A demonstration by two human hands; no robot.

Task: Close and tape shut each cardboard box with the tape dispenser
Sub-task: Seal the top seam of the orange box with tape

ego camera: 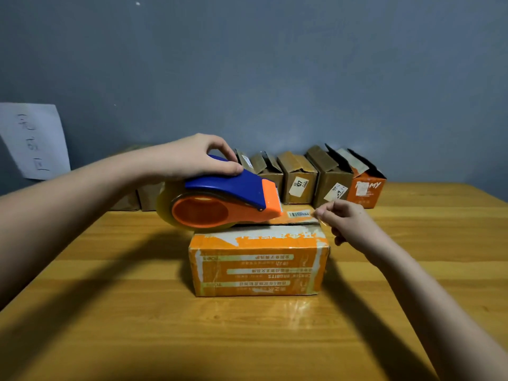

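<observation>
Item: orange printed cardboard box (258, 266), flaps folded down, standing near the middle of the yellow-brown wooden surface (110, 325), its long printed side toward the near edge. White scuffs and torn patches mark its top and corners; a barcode label (299, 214) sits on the far flap at the right end.

Item: blue-and-orange plastic tape dispenser (228, 199) carrying a roll of clear tape (165, 213), resting on the left part of the box top, roll overhanging the box's left end, orange toothed blade end pointing right.

Left hand (196, 158): on top of the dispenser's blue handle, fingers (229, 169) curled round it, gripping.

Right hand (347, 222): at the box's far right corner, thumb and forefinger pressed together in a pinch just beside the barcode label. A clear sliver shows below the fingertips; whether it is tape pulled from the roll cannot be told.

Item: row of brown cardboard boxes (298, 178) with flaps up, along the far edge of the surface against the grey-blue wall (275, 64); a second orange box (367, 189) ends the row at the right.

Item: white paper sheet with handwriting (34, 140), on the wall beyond the far left corner.
</observation>
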